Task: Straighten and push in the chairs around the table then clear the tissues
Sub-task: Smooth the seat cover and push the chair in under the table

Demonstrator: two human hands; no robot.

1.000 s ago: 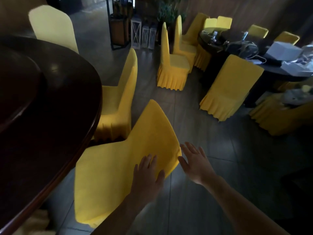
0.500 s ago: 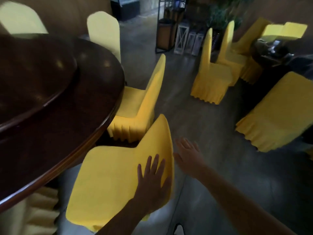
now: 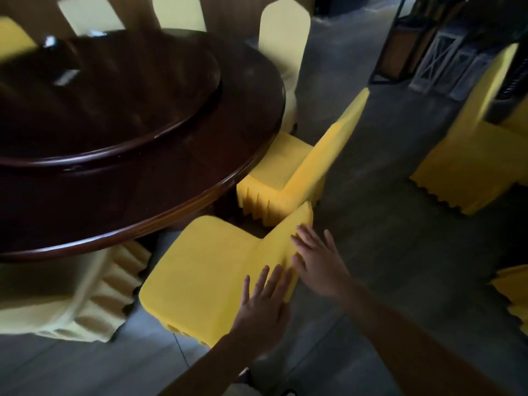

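Both of my hands are flat on the back of the nearest yellow chair (image 3: 205,270). My left hand (image 3: 264,302) has its grip spread, fingers straight and fanned a little, palm pressed on the lower end of the backrest edge. My right hand (image 3: 317,260) is the same deal, fingers straight and laid against the upper part of the backrest, nothing pinched or wrapped. So it's open palms on fabric, no real grab on either side.

That chair sits at the near edge of the big round dark wooden bench (image 3: 137,172), its seat facing it and the front corner right about at the rim. It looks turned at an angle to the rim rather than square on. Just past it is a second yellow chair (image 3: 297,172), seat tucked partly under the bench top, its pleated skirt close to the backrest I'm touching.

To the left there's a pale cream chair cover (image 3: 94,298) with a pleated skirt, mostly under the bench edge. More pale chair backs (image 3: 283,38) stand round the far side. The bench has a raised round centre piece (image 3: 114,104), dark and shiny, with a couple of blurry bright spots I can't make out. I can't spot any tissues from here.

Off to the right, another yellow covered chair (image 3: 471,155) stands well apart on the grey floor (image 3: 371,252).
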